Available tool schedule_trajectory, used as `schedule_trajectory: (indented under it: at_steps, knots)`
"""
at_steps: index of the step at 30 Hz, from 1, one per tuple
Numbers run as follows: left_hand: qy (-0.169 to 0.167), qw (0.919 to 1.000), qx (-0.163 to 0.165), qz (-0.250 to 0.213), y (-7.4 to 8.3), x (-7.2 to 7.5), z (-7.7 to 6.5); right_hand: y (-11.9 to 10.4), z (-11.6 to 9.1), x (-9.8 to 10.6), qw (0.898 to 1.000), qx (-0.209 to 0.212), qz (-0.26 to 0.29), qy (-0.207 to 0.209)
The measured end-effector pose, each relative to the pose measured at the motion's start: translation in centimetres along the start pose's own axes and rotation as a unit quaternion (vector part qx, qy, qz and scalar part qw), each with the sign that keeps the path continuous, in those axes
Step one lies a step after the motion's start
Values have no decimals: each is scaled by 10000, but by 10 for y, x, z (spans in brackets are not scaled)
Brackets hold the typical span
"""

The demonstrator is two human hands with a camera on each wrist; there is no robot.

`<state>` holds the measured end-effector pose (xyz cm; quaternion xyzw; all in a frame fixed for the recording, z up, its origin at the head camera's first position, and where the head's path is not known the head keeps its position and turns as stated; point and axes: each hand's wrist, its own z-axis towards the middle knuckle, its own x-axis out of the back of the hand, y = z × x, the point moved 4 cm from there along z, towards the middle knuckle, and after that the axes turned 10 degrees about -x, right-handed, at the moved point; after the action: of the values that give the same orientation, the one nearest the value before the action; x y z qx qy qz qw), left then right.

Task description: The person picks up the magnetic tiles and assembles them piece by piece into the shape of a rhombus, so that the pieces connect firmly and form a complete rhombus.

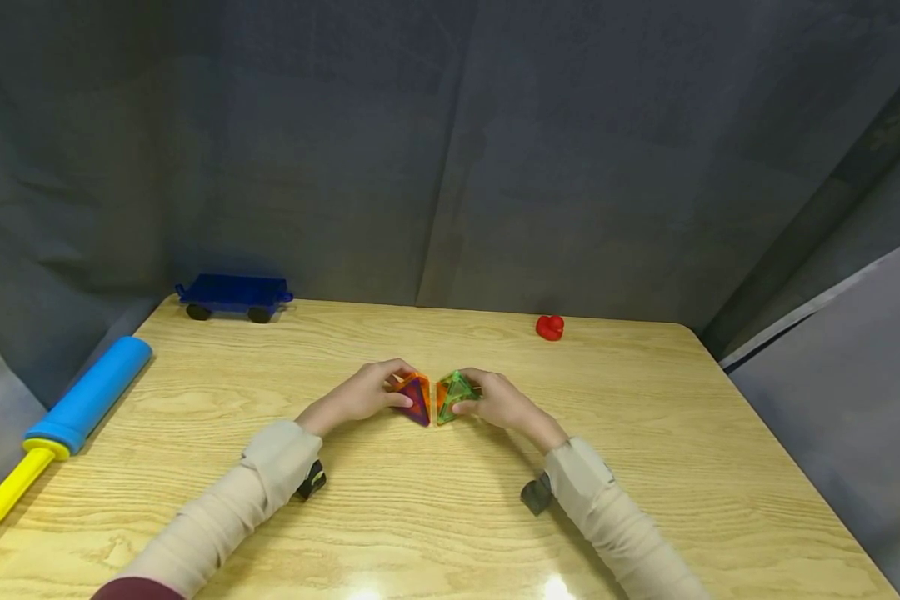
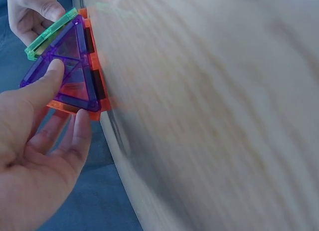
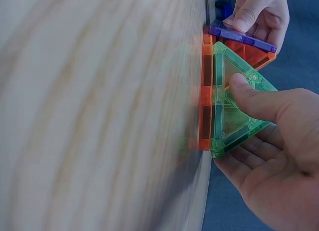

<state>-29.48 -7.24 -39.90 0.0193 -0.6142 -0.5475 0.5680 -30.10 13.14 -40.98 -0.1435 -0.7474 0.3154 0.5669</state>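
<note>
In the head view my left hand (image 1: 363, 392) holds a small pyramid-like piece made of see-through magnetic tiles. Its purple triangular tile (image 2: 77, 79) lies under the thumb, and an orange tile (image 2: 100, 86) runs along the tabletop side. My right hand (image 1: 502, 402) grips a similar piece, with the thumb on a green triangular tile (image 3: 230, 122) and the other fingers behind it. An orange tile (image 3: 205, 116) forms this piece's base, close to the tabletop. Both pieces stand side by side near the table's middle, a narrow gap between them in the head view.
A dark blue toy wagon (image 1: 232, 293) stands at the table's back left corner. A red toy duck (image 1: 550, 327) sits near the back edge, right of centre. Along the left edge lies a blue and yellow toy pump (image 1: 90, 396). Dark curtain (image 1: 450, 150) hangs behind the wooden table (image 1: 420, 517).
</note>
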Motion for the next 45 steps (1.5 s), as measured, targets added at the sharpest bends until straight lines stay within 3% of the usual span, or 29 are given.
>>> schedule_trajectory:
  at_steps: [17, 29, 45]
  knots:
    - [-64, 9999, 151, 16, -1, -6, 5, -7, 0, -1, 9995, 300, -15, 60]
    - [-38, 10000, -29, 5, 2, -5, 3, -21, 0, -1, 9963, 862, -68, -31]
    - [34, 10000, 57, 40, -1, -6, 10, -21, 7, 2, 9962, 860, -105, 37]
